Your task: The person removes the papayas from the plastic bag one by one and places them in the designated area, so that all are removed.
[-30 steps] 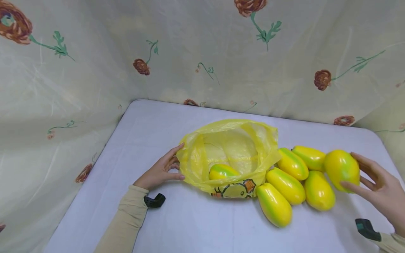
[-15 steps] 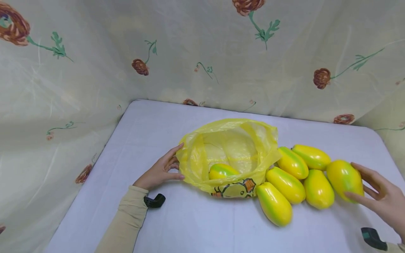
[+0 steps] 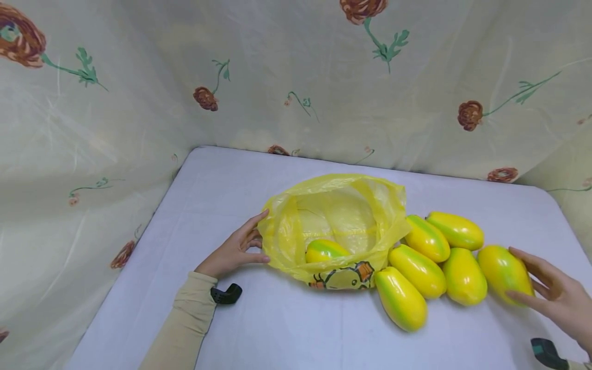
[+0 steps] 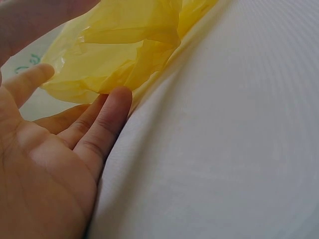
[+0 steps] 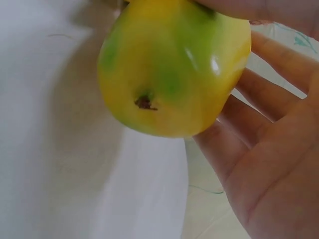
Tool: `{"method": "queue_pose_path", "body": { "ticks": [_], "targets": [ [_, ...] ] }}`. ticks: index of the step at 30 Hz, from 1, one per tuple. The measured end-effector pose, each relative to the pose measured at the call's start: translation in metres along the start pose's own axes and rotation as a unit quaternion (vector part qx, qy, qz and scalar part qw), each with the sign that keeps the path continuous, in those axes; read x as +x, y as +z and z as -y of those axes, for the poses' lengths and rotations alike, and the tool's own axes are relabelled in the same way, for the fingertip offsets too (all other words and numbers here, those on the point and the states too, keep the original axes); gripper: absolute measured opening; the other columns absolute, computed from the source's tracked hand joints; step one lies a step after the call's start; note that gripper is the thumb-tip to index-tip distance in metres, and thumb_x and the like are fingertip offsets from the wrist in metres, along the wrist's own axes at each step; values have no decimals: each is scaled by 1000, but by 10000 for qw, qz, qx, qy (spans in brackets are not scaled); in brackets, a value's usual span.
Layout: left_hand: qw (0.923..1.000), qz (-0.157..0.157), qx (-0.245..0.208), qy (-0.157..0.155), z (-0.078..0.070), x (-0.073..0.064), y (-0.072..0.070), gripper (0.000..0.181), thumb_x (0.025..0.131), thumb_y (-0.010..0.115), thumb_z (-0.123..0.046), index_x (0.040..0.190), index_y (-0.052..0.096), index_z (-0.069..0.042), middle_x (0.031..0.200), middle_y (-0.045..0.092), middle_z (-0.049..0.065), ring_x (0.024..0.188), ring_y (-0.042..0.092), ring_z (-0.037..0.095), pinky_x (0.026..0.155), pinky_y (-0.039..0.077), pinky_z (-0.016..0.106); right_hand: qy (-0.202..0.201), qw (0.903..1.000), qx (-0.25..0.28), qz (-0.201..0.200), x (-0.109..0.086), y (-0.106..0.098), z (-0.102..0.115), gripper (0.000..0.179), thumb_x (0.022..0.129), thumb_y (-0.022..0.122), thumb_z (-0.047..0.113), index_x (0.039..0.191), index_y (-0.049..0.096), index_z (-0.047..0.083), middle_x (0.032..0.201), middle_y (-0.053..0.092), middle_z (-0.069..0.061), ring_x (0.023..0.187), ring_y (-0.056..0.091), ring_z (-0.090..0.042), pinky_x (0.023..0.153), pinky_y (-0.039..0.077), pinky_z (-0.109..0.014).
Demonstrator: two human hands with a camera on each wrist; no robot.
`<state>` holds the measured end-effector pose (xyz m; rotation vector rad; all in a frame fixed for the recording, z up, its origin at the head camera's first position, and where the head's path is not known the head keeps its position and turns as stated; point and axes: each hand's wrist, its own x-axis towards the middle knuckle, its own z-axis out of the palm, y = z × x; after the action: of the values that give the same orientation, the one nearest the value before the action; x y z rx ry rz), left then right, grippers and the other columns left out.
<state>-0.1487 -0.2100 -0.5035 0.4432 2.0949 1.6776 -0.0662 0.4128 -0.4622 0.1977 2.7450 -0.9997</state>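
Note:
A yellow plastic bag (image 3: 282,226) lies on the table with its mouth wide and a cartoon face on its near side. One papaya (image 3: 326,250), yellow with green, is inside it. My left hand (image 3: 233,250) touches the bag's left rim, its fingers fairly straight and the thumb apart; the left wrist view shows the fingertips against the bag (image 4: 129,55). At the far right, my right hand (image 3: 557,293) holds another papaya (image 3: 504,272) between thumb and fingers. Its stem end faces the right wrist view. Whether this papaya touches the table cannot be told.
Several more papayas lie between the bag and my right hand, among them one in front (image 3: 401,299) and one at the back (image 3: 455,230). The table (image 3: 287,329) has a white cover. A flowered curtain (image 3: 259,61) hangs behind it.
My right hand has moved down and slightly right with its papaya, lowering it beside the others. The papaya next to it has shifted slightly. The left hand and bag look unchanged.

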Motion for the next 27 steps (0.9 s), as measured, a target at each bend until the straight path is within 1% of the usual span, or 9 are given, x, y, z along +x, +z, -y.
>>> {"method": "queue_pose_path", "body": {
  "ticks": [1,2,3,4,10,14,20,24,27],
  "targets": [
    [10000,4,11,28,0,0,0,107,85,86,-16,164,19,-41,150,53,14,115,62,25,103,50,28,40,10000,-15,52,0,1,-1,96,100,70,32,165,6,1,169,4,-32,149,9,-57,129,17,-39],
    [10000,6,27,50,0,0,0,107,85,86,-16,164,18,-41,151,53,14,115,62,25,103,50,28,69,9999,6,111,1,0,-1,97,100,70,33,165,6,0,168,4,-33,148,9,-58,127,16,-55],
    [10000,7,25,60,0,0,0,107,85,86,-15,164,18,-41,152,52,13,115,62,25,103,50,28,106,9998,6,160,1,1,-1,98,100,70,34,164,6,-1,168,4,-34,147,9,-59,121,16,-68],
    [10000,14,36,75,0,0,0,107,85,86,-16,164,18,-40,152,52,14,115,62,26,103,50,28,129,9997,49,220,2,1,-2,99,100,70,34,164,5,-1,167,4,-36,145,9,-60,112,16,-78],
    [10000,8,6,20,0,0,0,107,85,86,-16,164,19,-42,153,52,12,116,62,25,103,50,27,164,9991,29,385,3,1,-5,103,98,72,37,163,4,-3,165,5,-38,141,13,-61,108,19,-81],
    [10000,11,-27,9,-1,0,0,107,85,86,-15,164,19,-42,154,50,12,116,61,26,103,50,29,160,9989,50,436,5,0,-5,107,97,74,37,164,0,-2,166,2,-38,139,12,-60,107,17,-84],
    [10000,25,0,30,-1,0,0,108,85,86,-14,164,18,-40,151,53,13,115,62,26,103,50,28,119,9992,170,335,6,2,-5,112,94,77,33,164,-4,0,166,-1,-36,141,11,-61,107,15,-84],
    [10000,6,28,-13,0,0,0,107,85,86,-16,164,19,-42,148,56,12,115,62,25,103,50,27,116,9993,287,212,5,5,-6,109,96,75,32,165,-4,2,167,0,-35,143,10,-60,110,12,-82],
    [10000,6,4,-34,-1,-1,0,106,86,86,-16,163,19,-44,148,55,11,116,62,26,103,50,27,105,9992,341,165,5,7,-6,104,98,73,31,165,-2,3,168,0,-34,145,9,-60,112,10,-80]
  ]
}}
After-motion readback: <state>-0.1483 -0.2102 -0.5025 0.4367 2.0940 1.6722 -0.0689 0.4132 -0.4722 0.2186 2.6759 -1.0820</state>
